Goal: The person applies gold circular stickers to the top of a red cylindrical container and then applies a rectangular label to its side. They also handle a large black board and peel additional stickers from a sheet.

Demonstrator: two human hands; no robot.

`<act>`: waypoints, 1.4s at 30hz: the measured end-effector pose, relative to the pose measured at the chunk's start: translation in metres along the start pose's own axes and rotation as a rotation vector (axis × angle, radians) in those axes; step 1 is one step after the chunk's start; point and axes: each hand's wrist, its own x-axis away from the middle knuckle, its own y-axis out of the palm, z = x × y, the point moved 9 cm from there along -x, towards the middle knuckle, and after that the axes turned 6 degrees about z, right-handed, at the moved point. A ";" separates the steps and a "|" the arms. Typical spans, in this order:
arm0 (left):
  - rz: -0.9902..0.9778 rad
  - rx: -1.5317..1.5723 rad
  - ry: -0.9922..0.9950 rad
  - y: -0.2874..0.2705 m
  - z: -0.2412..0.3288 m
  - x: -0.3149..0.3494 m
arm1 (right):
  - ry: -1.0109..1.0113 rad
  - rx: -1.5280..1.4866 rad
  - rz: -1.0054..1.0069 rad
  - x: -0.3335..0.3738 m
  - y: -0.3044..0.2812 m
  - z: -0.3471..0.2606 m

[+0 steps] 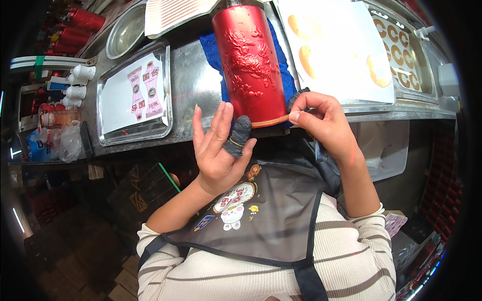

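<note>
A shiny red bottle (251, 60) with a raised relief pattern lies on a blue cloth (213, 52), its neck pointing away and its base toward me. Along the base edge runs a narrow gold strip (268, 122). My right hand (326, 123) pinches the strip's right end between thumb and a finger; a dark grey finger cover shows behind. At the strip's left end, my left hand (216, 150) has its fingers spread, with the index finger in a grey knitted cover (239, 135) touching the bottle's base edge.
Left of the bottle, a metal tray (168, 93) holds pink-and-white labels (150, 90). Behind it stands a metal bowl (125, 31). A white sheet (346, 85) with gold round pieces lies to the right, beside another tray (427, 83) of gold C-shaped stickers. More red bottles (83, 20) are at far left.
</note>
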 end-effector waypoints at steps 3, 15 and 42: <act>-0.023 -0.013 0.029 0.000 0.006 -0.008 | 0.026 0.010 0.008 0.003 -0.002 -0.003; -0.070 0.009 0.018 -0.003 -0.006 0.009 | -0.119 0.030 0.114 0.023 0.001 -0.030; 0.061 0.062 -0.095 0.012 -0.014 -0.028 | -0.065 0.019 0.123 0.004 -0.002 0.005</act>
